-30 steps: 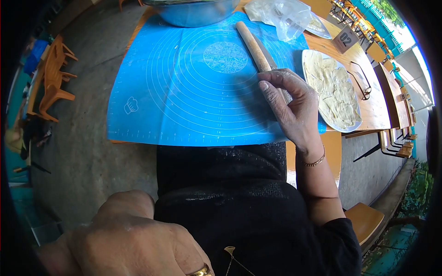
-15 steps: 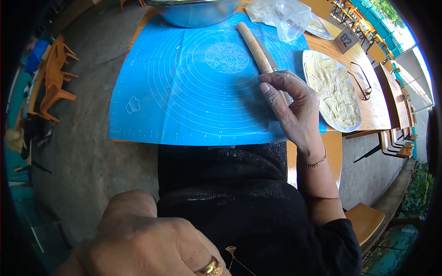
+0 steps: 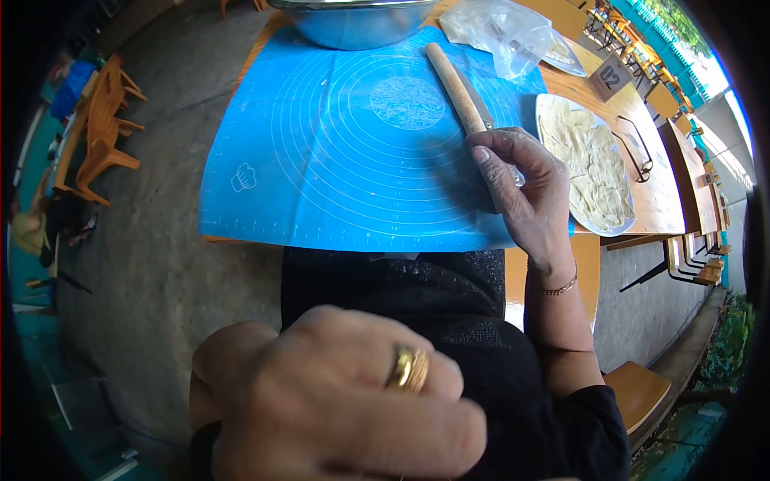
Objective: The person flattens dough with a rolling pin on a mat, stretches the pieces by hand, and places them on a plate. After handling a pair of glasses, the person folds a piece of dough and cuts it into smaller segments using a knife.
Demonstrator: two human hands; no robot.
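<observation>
My left hand (image 3: pixel 345 393) is close to the camera at the bottom, its fingers curled and a gold ring on one of them; what lies inside the curl is hidden. Over the right part of the blue mat (image 3: pixel 321 160) is my right hand (image 3: pixel 533 180), dusted with flour. Its thumb and index finger are bent together, and nothing shows between them. A wooden rolling pin (image 3: pixel 455 88) lies by its fingertips, with a knife (image 3: pixel 477 100) alongside, partly covered by the hand. Beside it, a white plate (image 3: pixel 627 223) carries flattened pale dough (image 3: pixel 584 160).
A metal bowl (image 3: pixel 357 24) stands at the mat's far edge. Behind the plate are a plastic bag (image 3: pixel 509 40), a second plate (image 3: pixel 561 60), a number sign (image 3: pixel 609 76) and glasses (image 3: pixel 642 160). An orange chair (image 3: pixel 104 136) is on the left.
My left hand has risen and moved right in front of the camera, bringing the ring toward the middle. The table scene has shifted slightly right; my right hand keeps nearly the same pose.
</observation>
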